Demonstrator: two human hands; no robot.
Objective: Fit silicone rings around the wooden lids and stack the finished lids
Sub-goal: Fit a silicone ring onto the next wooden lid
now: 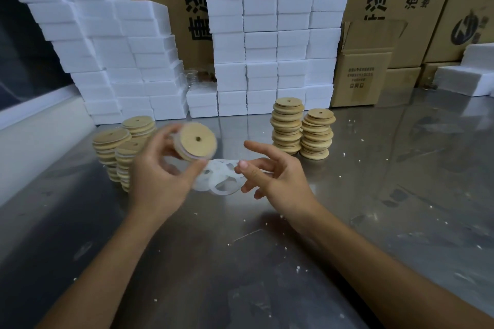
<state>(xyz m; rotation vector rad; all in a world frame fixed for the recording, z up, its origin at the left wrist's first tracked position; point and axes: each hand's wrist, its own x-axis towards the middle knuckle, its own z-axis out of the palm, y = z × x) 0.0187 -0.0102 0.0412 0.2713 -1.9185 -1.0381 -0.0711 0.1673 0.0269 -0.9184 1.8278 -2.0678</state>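
Observation:
My left hand (157,173) holds a round wooden lid (195,141) with a centre hole, tilted up above the table, a translucent silicone ring around its edge. My right hand (270,171) hovers beside it, fingers spread, holding nothing. Between and under both hands lies a small pile of loose translucent silicone rings (222,179) on the metal table. Three stacks of wooden lids (117,147) stand at the left, partly hidden by my left hand. Two taller stacks of wooden lids (302,128) stand at the right.
The steel table (267,262) is dotted with white foam crumbs. White foam boxes (267,48) are piled along the back and left. Brown cardboard cartons (387,35) stand behind them and at the right. More foam blocks (470,75) sit at the far right.

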